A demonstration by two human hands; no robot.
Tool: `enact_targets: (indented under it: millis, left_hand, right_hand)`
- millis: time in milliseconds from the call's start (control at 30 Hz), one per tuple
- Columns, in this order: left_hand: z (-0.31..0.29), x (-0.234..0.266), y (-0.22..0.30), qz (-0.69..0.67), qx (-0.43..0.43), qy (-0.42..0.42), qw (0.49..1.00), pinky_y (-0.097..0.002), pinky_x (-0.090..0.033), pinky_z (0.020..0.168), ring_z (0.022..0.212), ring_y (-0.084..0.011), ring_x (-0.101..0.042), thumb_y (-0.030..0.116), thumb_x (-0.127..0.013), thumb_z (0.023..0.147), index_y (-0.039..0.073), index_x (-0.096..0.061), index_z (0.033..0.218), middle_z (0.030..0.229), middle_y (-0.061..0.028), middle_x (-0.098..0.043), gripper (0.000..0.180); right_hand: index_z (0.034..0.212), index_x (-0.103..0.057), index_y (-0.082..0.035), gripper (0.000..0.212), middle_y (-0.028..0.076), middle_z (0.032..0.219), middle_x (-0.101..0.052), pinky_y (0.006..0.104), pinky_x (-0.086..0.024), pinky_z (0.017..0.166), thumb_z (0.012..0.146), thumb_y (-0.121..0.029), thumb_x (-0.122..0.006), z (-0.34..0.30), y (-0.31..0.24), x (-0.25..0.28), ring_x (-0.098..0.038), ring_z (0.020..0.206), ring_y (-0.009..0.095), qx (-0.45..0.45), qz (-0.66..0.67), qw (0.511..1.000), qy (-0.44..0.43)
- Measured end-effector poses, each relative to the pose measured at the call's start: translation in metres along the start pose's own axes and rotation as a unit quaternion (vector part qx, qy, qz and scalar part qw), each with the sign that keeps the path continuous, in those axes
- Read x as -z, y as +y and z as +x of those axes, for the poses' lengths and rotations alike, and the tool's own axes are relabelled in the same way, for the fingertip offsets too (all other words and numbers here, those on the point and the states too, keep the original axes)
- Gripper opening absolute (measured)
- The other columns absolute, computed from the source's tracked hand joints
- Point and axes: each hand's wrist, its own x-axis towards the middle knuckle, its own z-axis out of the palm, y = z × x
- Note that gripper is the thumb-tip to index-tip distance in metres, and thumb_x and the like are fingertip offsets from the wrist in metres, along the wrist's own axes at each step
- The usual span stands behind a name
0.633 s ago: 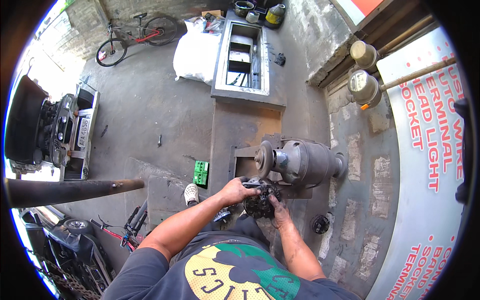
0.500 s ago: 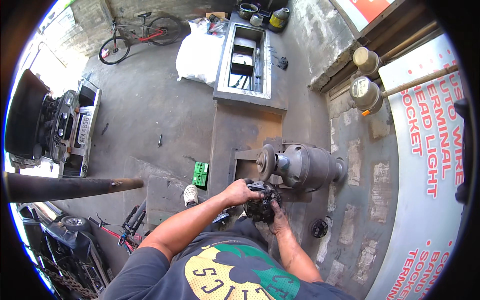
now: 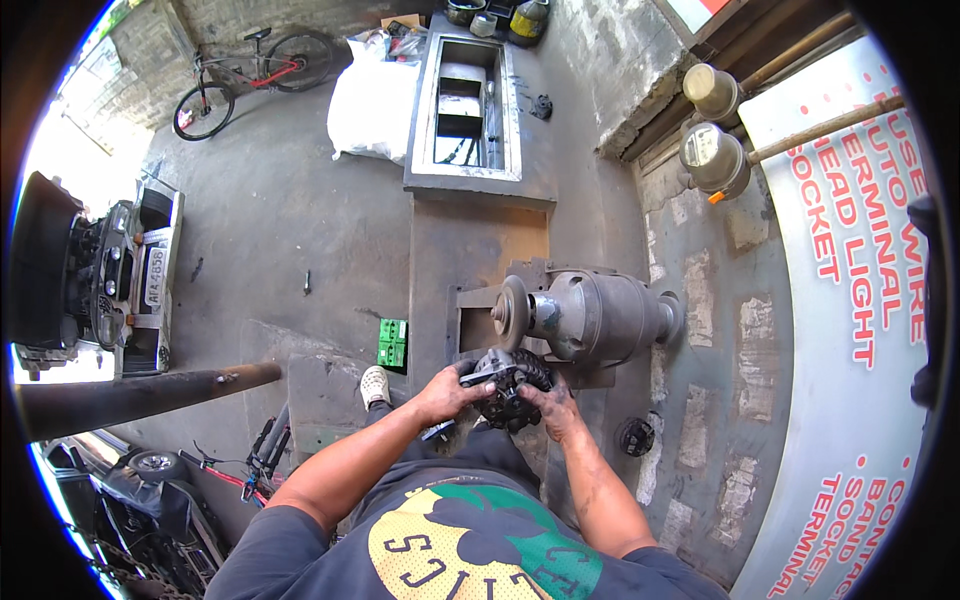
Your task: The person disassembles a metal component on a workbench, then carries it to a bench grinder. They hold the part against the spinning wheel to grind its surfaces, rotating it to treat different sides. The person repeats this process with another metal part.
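Observation:
A greasy black machine part, which looks like a car alternator (image 3: 510, 393), is held up in front of my waist between both hands. My left hand (image 3: 447, 395) grips its left side, near a grey metal edge. On the other side, my right hand (image 3: 557, 408) is closed around it, with the thumb pressed on the front face. The part stays apart from the bench grinder's wheel (image 3: 511, 312), just beyond it. The grey grinder motor (image 3: 603, 316) sits to the right of that wheel. Some of my fingertips are hidden behind the part.
A green battery-like box (image 3: 393, 343) stands on the floor near my left foot. A round black part (image 3: 636, 437) lies to the right. Farther off are a metal-framed basin (image 3: 513, 150), a white sack (image 3: 375, 110), a bicycle (image 3: 270, 75) and a pole (image 3: 150, 398) at left.
The alternator has turned in my hands, and my right hand has shifted to its upper right. The whole view has swung slightly, moving the surroundings leftward.

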Motion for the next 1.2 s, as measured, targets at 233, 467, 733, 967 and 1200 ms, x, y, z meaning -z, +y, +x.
enact_targets:
  millis: [233, 467, 733, 967, 1200]
  left_hand:
    - [0.02, 0.0, 0.02, 0.015, 0.01, -0.004, 1.0, -0.0297, -0.05, 0.082, 0.092, -0.0109, -0.06, 0.035, -0.078, 0.1, 0.001, -0.07, 0.129, 0.109, -0.0011, -0.072, 0.046]
    - [-0.002, 0.01, 0.021, -0.082, 0.067, 0.003, 0.994, -0.0319, -0.053, 0.086, 0.096, -0.0132, -0.065, 0.035, -0.08, 0.099, 0.0, -0.068, 0.129, 0.109, -0.0048, -0.073, 0.048]
    - [-0.021, 0.023, 0.02, -0.001, 0.0, -0.024, 1.0, -0.0372, -0.049, 0.11, 0.119, -0.0217, -0.065, 0.033, -0.09, 0.087, -0.007, -0.057, 0.145, 0.131, -0.0131, -0.07, 0.078]
    - [-0.003, -0.002, 0.012, 0.105, -0.032, 0.006, 0.994, -0.0373, -0.052, 0.106, 0.114, -0.0195, -0.067, 0.025, -0.093, 0.082, -0.007, -0.06, 0.141, 0.125, -0.0148, -0.073, 0.074]
    - [-0.006, 0.017, 0.028, 0.041, 0.033, 0.001, 0.999, -0.0353, -0.054, 0.1, 0.108, -0.0177, -0.068, 0.033, -0.089, 0.088, -0.008, -0.066, 0.135, 0.121, -0.0137, -0.076, 0.067]
  right_hand:
    - [0.135, -0.066, 0.006, 0.082, 0.016, 0.123, -0.075, 0.0409, -0.055, 0.103, 0.076, -0.043, -0.095, 0.023, -0.005, 0.004, -0.072, 0.114, 0.026, -0.117, 0.049, 0.992, 0.019]
    - [0.135, -0.069, 0.0, 0.075, 0.012, 0.123, -0.076, 0.0386, -0.057, 0.101, 0.079, -0.042, -0.095, 0.025, -0.006, -0.013, -0.072, 0.112, 0.022, -0.106, 0.064, 0.992, -0.031]
    - [0.145, -0.057, 0.003, 0.098, 0.013, 0.131, -0.07, 0.0395, -0.054, 0.107, 0.07, -0.041, -0.101, 0.018, -0.004, -0.015, -0.067, 0.122, 0.025, -0.029, -0.029, 0.998, -0.039]
    - [0.145, -0.059, -0.005, 0.069, 0.008, 0.134, -0.07, 0.0403, -0.054, 0.107, 0.086, -0.022, -0.09, -0.012, 0.029, -0.005, -0.064, 0.128, 0.024, -0.024, 0.148, 0.989, -0.015]
    - [0.14, -0.065, -0.006, 0.064, 0.007, 0.127, -0.073, 0.04, -0.058, 0.101, 0.085, -0.027, -0.092, -0.002, 0.014, -0.033, -0.07, 0.114, 0.022, -0.061, 0.158, 0.985, 0.027]
